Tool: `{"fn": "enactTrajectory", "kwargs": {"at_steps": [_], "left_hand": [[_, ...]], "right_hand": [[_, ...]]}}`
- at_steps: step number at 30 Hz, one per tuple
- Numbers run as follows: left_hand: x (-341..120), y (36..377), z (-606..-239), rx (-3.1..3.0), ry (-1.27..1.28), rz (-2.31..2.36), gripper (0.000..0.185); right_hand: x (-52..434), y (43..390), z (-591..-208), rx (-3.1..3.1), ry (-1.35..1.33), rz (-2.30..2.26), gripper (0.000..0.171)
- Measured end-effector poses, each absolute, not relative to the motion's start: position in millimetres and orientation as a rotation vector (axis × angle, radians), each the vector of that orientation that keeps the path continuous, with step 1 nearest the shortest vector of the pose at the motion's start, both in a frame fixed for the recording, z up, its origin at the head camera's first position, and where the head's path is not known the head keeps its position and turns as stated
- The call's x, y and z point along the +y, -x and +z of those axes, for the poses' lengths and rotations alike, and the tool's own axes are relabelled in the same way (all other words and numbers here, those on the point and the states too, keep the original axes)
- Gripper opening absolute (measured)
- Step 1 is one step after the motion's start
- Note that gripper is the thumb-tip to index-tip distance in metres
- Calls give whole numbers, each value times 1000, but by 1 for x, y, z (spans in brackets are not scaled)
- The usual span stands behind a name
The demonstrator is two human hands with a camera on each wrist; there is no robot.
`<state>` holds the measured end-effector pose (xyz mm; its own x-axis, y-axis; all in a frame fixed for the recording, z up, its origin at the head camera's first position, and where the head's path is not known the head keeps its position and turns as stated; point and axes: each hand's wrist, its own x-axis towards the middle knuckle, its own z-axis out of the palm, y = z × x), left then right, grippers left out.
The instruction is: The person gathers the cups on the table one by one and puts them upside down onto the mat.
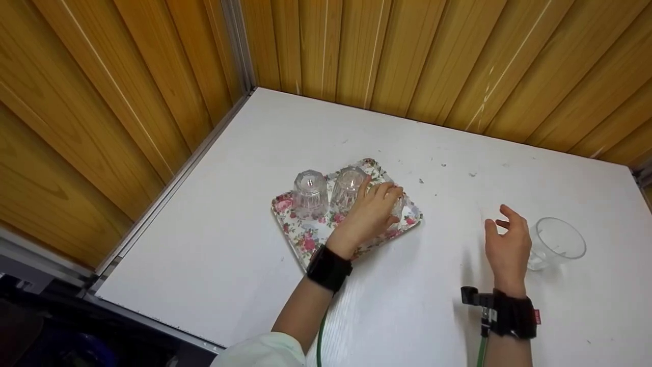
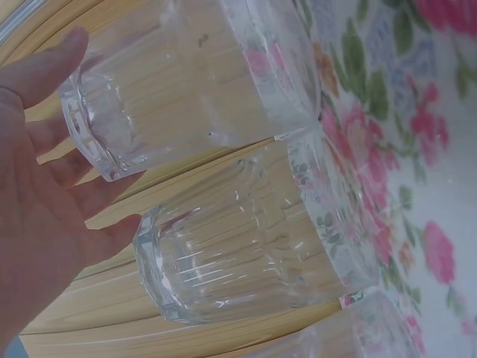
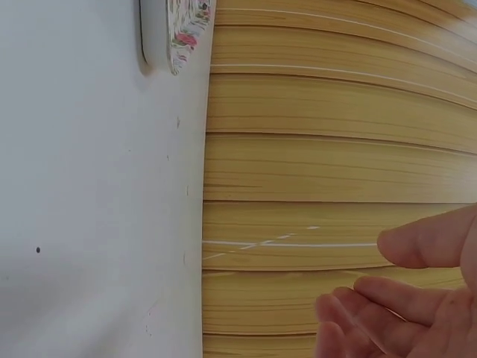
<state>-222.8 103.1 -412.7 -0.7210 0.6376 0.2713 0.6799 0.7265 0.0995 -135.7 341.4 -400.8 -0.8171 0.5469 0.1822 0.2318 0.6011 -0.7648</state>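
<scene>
Right hand [image 1: 507, 244], fingers relaxed, beside upright glass [image 1: 555, 247]; left hand [image 1: 374, 211] cups tray glass [image 1: 396, 204].

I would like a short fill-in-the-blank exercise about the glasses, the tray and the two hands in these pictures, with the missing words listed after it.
1. The glasses on the floral tray stand ____ down.
2. The left hand reaches over the ____.
3. The upright glass stands on the white table, beside the ____ hand.
4. The wall behind the table is made of ____.

Missing words: upside; tray; right; wood
</scene>
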Motion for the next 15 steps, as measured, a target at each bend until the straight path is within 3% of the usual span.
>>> {"fn": "enactTrajectory", "kwargs": {"at_steps": [15], "left_hand": [[102, 226, -413, -2765, 1030, -233, 52]], "right_hand": [[348, 133, -399, -2431, 709, 1086, 47]]}}
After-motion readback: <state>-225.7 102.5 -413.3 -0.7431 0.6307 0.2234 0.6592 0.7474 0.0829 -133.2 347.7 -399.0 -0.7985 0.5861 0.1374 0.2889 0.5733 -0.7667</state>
